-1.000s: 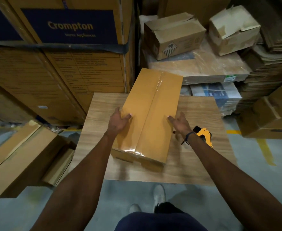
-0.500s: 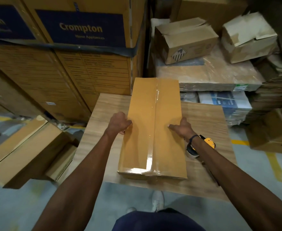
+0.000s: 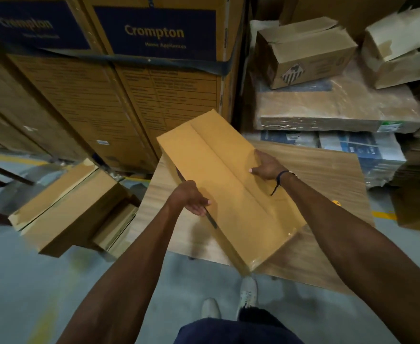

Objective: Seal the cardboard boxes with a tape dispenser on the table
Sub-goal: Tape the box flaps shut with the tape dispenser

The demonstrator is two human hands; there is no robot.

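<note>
A long tan cardboard box [image 3: 223,180], its centre seam covered with clear tape, is held above the wooden table [image 3: 328,180] and turned so its far end points up-left. My left hand [image 3: 190,198] grips its left long edge. My right hand [image 3: 266,165] grips the right long edge. Only a small yellow tip of the tape dispenser [image 3: 336,202] shows on the table, behind my right forearm.
Sealed boxes [image 3: 65,207] lie stacked on the floor left of the table. Tall Crompton cartons [image 3: 154,70] stand behind. Wrapped flat packs with open boxes [image 3: 305,50] on top rise at the right. More cardboard [image 3: 417,209] sits far right.
The box has been lifted off the table and swung counter-clockwise toward the left. My view shifted left, and my right arm now covers most of the tape dispenser.
</note>
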